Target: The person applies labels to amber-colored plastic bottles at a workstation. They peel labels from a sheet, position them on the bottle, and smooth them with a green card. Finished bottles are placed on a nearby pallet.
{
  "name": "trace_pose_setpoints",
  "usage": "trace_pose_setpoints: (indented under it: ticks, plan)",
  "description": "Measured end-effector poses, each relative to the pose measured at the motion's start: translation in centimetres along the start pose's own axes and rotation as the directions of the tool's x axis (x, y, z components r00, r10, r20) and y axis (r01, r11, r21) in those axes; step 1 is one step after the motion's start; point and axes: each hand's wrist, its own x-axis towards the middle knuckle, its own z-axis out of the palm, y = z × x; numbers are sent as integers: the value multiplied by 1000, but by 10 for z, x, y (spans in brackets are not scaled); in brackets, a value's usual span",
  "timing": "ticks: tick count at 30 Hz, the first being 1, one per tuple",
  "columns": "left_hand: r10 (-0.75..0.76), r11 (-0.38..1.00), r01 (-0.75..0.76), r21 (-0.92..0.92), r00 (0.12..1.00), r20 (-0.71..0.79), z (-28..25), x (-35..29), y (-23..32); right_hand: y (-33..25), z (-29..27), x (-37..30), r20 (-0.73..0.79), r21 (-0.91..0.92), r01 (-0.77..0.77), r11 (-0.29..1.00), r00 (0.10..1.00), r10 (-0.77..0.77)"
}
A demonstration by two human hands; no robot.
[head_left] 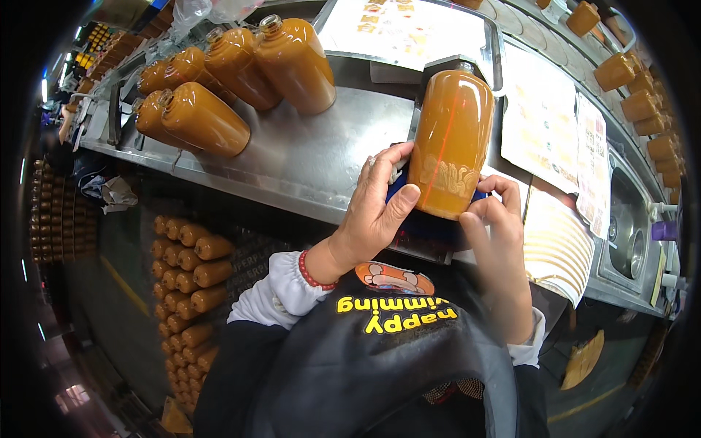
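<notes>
A glossy caramel-brown bottle (456,124) lies tilted in front of me, its neck pointing away. A thin red line runs down its length, and a pale patterned decal (451,175) sits near the base. My left hand (376,208) holds the bottle's lower left side, with the thumb on the near side and the fingers partly hidden behind. My right hand (500,226) pinches at the lower right corner by the base, its fingers bent. Something dark blue (431,223) shows beneath the bottle.
Several similar bottles (296,66) stand on the metal bench (343,139) at left. A tray with printed sheets (409,29) lies beyond, and more sheets (540,117) lie to the right. A sink (624,226) is at far right. Bottle rows (190,277) stand low at left.
</notes>
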Motion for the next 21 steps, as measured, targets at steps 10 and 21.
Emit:
trace_pose_setpoints:
  ticks: [10,21]
  plan:
    - [48,986,-46,161,999,-6,3,2,2,-1,2,0,-11,75,-28,997,1000,29]
    - [32,976,-30,214,999,-3,5,1,4,-1,1,-1,-9,77,-73,994,997,74]
